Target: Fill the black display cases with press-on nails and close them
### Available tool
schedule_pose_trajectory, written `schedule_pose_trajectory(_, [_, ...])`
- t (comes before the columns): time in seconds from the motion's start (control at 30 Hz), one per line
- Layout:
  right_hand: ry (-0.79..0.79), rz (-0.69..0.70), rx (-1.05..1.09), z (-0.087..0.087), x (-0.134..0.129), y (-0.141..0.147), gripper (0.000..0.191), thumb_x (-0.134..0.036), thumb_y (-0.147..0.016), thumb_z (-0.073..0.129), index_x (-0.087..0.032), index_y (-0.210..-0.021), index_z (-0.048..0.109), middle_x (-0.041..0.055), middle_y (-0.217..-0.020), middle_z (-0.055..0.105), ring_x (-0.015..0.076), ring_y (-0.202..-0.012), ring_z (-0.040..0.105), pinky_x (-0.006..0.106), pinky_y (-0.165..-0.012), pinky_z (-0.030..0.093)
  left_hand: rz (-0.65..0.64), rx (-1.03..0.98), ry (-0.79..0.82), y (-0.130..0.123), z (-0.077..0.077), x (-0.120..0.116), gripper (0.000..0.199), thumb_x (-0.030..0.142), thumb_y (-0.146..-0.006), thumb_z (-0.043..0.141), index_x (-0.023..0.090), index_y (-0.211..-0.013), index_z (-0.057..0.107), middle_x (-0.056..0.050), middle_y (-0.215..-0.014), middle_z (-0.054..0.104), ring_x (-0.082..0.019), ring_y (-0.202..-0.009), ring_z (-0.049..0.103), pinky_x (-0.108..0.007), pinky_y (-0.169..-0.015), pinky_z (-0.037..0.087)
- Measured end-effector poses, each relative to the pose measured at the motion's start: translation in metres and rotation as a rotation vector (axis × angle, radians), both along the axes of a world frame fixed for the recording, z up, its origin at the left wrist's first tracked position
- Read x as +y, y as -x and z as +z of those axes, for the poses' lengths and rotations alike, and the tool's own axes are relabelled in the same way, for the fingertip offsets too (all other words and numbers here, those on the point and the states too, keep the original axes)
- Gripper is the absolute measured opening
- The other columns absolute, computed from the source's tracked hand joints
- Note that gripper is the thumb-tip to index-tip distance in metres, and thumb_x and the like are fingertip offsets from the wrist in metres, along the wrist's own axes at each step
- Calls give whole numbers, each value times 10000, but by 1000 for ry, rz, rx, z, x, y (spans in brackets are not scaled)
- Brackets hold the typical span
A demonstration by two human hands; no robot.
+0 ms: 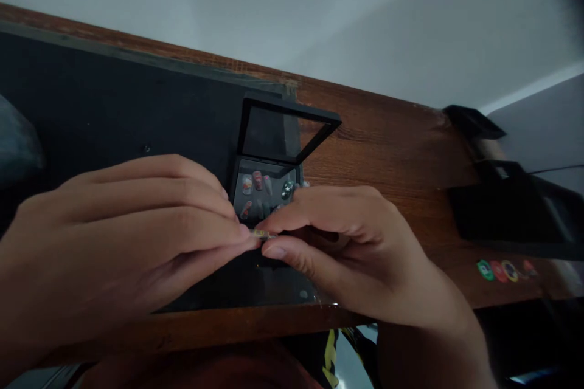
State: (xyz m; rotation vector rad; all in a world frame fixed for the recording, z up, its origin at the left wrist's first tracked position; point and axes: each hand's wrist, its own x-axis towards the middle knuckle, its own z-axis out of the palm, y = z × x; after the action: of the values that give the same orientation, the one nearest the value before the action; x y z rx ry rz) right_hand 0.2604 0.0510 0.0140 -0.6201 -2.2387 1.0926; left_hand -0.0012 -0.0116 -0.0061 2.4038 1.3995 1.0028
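Note:
A small decorated press-on nail (261, 233) with yellow marks is held nearly edge-on in front of a black case. My left hand (150, 237) is closed, pinching its left end between thumb and fingers. From the other side, my right hand (347, 243) has its thumb and index finger closed around the right end. Just behind the fingertips lies the open nail case (277, 171), its clear-windowed lid (287, 134) tilted up. Several painted press-on nails (258, 181) sit inside on a dark lining. My right hand hides the case's lower right part.
A dark mat (114, 97) covers the left of the wooden table (378, 140), whose front edge runs below my hands. Several coloured round stickers (497, 270) are at the right. Beyond them stands a black object (506, 206). A pale wall rises behind; a greyish object (18, 140) is far left.

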Motion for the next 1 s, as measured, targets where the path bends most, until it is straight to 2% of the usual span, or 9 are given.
schedule_pose_trajectory(0.17, [-48,-47,17,-2,-1,-1,82,-198,-1015,875,-169,-1087,848,-57,-855,819,54,-706,696,166,-674,562,-51,-35,-37,0,-5,5,88,360,-1092,775,443,-1115,791,174,-1097,844,-121,-1073,811,-332,-964,669])
schedule_pose_trajectory(0.27, [-156,-104,17,-4,-4,-1,114,-214,-1054,833,-196,-1164,857,-40,-879,832,76,-681,701,200,-650,582,-73,-113,-43,-2,-8,7,50,372,-1067,813,408,-1096,793,148,-1054,856,-130,-1014,830,-331,-938,695])
schedule_pose_trajectory(0.33, [-242,-133,11,-3,-4,-4,104,-173,-1060,811,-195,-1149,858,-24,-944,861,80,-724,744,202,-711,618,-66,-145,-47,-4,-10,7,36,384,-1066,819,400,-1069,786,143,-1008,857,-137,-968,836,-336,-933,702])
schedule_pose_trajectory(0.4, [-327,-171,-6,0,-3,-8,94,-153,-1043,822,-208,-1112,854,-28,-957,871,77,-738,764,200,-751,637,-22,-127,-49,-4,-12,8,80,467,-1057,823,406,-1088,782,131,-1017,857,-156,-959,835,-350,-905,695])
schedule_pose_trajectory(0.53, [-428,-365,-3,6,2,-20,155,-121,-974,873,-271,-1005,848,-60,-779,809,85,-580,649,233,-559,552,109,-25,-55,0,-17,12,281,632,-1010,809,391,-1149,774,89,-1093,847,-206,-965,818,-379,-837,637])
schedule_pose_trajectory(0.6, [-403,-389,-49,9,3,-24,147,-123,-962,878,-266,-958,847,-50,-746,786,90,-564,627,246,-531,511,93,8,-65,1,-18,15,230,576,-1024,810,374,-1124,762,86,-1071,840,-209,-954,808,-379,-856,612])
schedule_pose_trajectory(0.77, [-178,-212,-284,14,2,-24,187,-116,-993,790,-214,-845,847,-23,-695,720,105,-615,651,273,-570,470,72,57,0,1,-20,18,137,483,-1073,762,367,-1136,727,77,-1029,825,-213,-925,781,-370,-818,559])
schedule_pose_trajectory(0.9, [-166,-212,-375,15,-1,-22,242,-67,-969,753,-203,-789,839,-32,-666,660,100,-599,583,294,-560,393,47,68,35,2,-23,18,101,439,-1080,730,356,-1138,734,65,-967,818,-203,-843,763,-349,-730,538])
schedule_pose_trajectory(1.0, [-167,-188,-413,14,-2,-20,238,-61,-953,760,-195,-768,825,-31,-676,656,100,-616,582,295,-563,365,24,74,54,3,-26,18,82,418,-1088,715,346,-1124,732,61,-959,815,-196,-836,755,-348,-732,536])
